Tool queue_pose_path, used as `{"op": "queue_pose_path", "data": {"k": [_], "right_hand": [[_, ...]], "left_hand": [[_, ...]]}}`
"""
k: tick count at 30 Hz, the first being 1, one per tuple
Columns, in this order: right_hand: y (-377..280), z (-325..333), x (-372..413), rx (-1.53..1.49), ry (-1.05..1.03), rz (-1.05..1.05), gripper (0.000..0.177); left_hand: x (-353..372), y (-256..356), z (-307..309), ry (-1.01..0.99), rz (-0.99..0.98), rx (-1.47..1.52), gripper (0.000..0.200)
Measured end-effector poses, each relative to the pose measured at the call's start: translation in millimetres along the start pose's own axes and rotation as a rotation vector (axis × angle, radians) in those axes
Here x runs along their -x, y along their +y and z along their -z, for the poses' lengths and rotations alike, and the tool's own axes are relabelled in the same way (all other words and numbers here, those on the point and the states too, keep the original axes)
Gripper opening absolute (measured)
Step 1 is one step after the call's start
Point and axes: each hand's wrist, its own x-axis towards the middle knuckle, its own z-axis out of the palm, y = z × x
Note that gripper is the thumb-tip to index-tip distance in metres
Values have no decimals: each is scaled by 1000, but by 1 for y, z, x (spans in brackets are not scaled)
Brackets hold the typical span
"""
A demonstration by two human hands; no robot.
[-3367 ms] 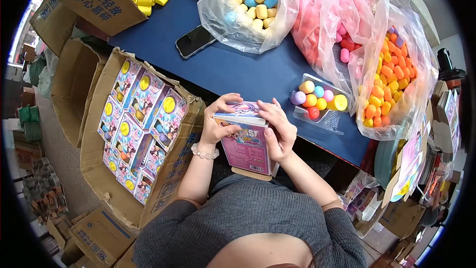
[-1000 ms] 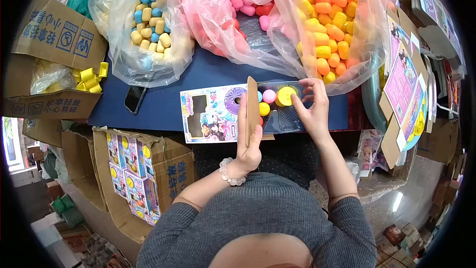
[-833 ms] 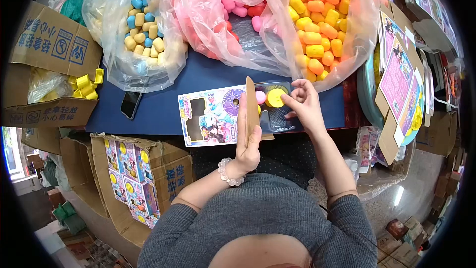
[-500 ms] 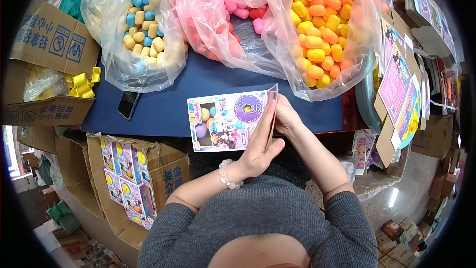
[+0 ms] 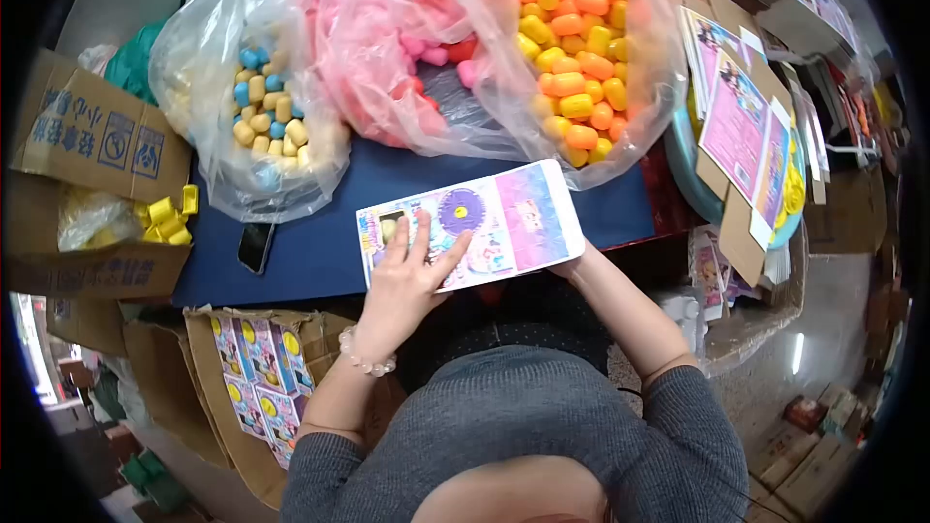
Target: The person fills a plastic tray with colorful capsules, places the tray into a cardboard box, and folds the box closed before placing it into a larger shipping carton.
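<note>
A printed cardboard toy box with a purple dial and a small window is held level over the table's front edge. Its pink and blue panel extends to the right and ends in a rounded white edge. My left hand, a beaded bracelet at its wrist, lies on the printed face with its fingers spread. At the box's lower right my right hand grips from beneath; most of its fingers are hidden by the box.
Clear bags of blue and cream capsules, pink and red ones, and orange and yellow ones line the back of the blue table. A phone lies left. Finished-looking boxes fill a carton; flat printed cards are stacked right.
The box has turned so its pink and blue panel shows. My left hand has moved left from the box's right end onto its face, its fingers now spread. The view has shifted slightly.
</note>
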Motion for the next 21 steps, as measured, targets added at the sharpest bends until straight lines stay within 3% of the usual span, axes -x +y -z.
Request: {"op": "queue_pose_path", "data": {"k": [1,2,3,4,6,7,8,9,10,12,13,15,18,21], "right_hand": [[-5,2,10,104,13,63,45],[-18,6,26,593,63,225,35],[-25,17,46,727,-15,440,31],[-50,14,83,930,63,399,27],[-102,9,162,963,110,538,19],[-121,17,196,811,311,590,15],[-142,33,221,769,531,770,16],[-169,61,240,993,789,958,17],[-195,87,254,1099,1036,941,18],[-227,165,264,1464,1308,764,25],[-234,204,262,1458,1303,773,25],[-245,251,249,1816,1288,500,24],[-254,262,244,1692,1295,410,23],[-247,252,244,1612,1319,354,33]], "left_hand": [[-4,0,13,-23,-2,-21,91],[-7,-3,17,-35,1,-22,91],[-9,-4,18,-39,-4,-17,91],[-12,-5,22,-49,-18,-17,91],[-16,-7,26,-66,-32,9,93],[-17,-8,27,-68,-28,10,94],[-18,-7,27,-74,-22,8,95],[-21,-4,27,-68,-44,4,95],[-21,0,28,-69,-38,-7,94],[-23,6,29,-74,-26,-29,94],[-25,7,29,-70,-22,-38,94],[-26,10,29,-72,-22,-5,95],[-25,12,27,-64,-1,-6,95],[-25,17,27,-46,19,-15,94]]}}
